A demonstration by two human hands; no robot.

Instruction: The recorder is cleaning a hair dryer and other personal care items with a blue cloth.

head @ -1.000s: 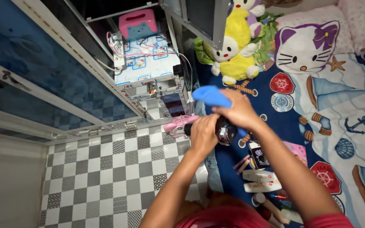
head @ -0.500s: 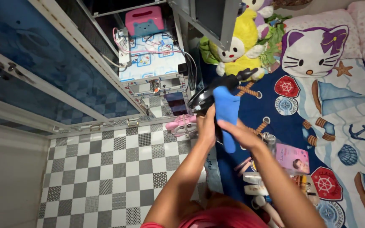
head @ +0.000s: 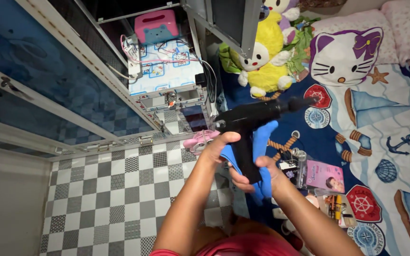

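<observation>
Fingers [head: 221,142] of the left hand [head: 217,148] curl over the top rear of a matte black, pistol-shaped hair dryer [head: 250,128], while the right hand [head: 262,173] clasps the lower end of its straight handle together with a soft blue cloth [head: 263,142] bunched behind the handle. Held in the air above the edge where the grey-and-white checkered tile floor [head: 110,199] meets the nautical-print bedsheet [head: 385,132], the dryer points its narrow nozzle toward a white cat-face pillow [head: 345,57]. A plush yellow toy [head: 264,57] sits at the sheet's top edge, small cosmetic packages [head: 323,175] lie just beside the right wrist, and a pink round fan [head: 200,141] peeks out near the left hand.
</observation>
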